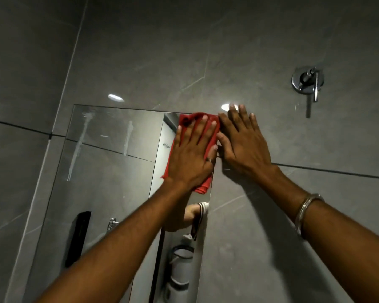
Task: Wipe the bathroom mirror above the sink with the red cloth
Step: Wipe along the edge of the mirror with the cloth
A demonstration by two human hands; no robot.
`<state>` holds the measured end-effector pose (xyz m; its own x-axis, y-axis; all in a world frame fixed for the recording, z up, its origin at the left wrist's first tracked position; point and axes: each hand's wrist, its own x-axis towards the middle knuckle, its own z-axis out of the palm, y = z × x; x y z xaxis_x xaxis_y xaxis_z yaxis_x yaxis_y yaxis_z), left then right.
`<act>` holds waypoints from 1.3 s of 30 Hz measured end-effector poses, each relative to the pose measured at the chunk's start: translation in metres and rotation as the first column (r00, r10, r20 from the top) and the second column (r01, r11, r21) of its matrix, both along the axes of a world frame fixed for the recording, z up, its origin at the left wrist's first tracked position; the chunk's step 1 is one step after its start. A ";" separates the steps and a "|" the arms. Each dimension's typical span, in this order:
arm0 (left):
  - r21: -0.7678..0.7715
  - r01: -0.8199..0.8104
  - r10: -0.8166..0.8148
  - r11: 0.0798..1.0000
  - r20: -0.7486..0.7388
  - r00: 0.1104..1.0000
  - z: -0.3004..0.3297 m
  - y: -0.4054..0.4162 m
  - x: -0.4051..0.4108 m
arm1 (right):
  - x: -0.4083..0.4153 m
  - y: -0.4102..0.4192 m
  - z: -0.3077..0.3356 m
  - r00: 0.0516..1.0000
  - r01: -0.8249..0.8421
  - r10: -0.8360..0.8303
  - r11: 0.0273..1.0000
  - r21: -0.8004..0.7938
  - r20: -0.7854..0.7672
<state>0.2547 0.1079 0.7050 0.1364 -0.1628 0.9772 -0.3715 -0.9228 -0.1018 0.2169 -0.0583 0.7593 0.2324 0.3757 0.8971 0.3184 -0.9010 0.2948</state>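
Observation:
The mirror [109, 171] hangs on a grey tiled wall, with pale drip streaks on its left half. My left hand [190, 154] lies flat with fingers spread on the red cloth [202, 184], pressing it against the mirror's top right corner. Most of the cloth is hidden under the hand; its edges show above the fingers and below the wrist. My right hand [241, 145] rests flat and open on the wall tile just right of the mirror's edge, its thumb touching the cloth side. A metal bangle is on my right wrist.
A chrome wall valve with a lever [307, 84] sticks out of the tile at the upper right. The mirror reflects a black dispenser [78, 239], a chrome fitting and a white container [181, 267]. Grey tile surrounds the mirror on all sides.

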 end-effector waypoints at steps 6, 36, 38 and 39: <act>-0.088 -0.116 0.114 0.989 -0.030 0.993 0.046 0.067 0.015 | 0.008 0.022 0.057 1.000 -0.010 0.010 0.986 -0.167 -0.004; -0.153 -0.140 0.143 0.978 0.010 0.990 0.014 0.290 0.057 | 0.087 0.262 0.117 0.981 0.143 -0.050 0.837 -0.527 0.186; -0.193 -0.112 0.111 0.975 -0.016 0.994 0.015 0.307 0.058 | 0.093 0.280 0.118 0.977 0.154 -0.049 0.835 -0.528 0.207; -0.202 -0.108 0.106 0.974 -0.022 0.994 0.016 0.310 0.058 | 0.095 0.289 0.117 0.977 0.144 -0.038 0.839 -0.525 0.208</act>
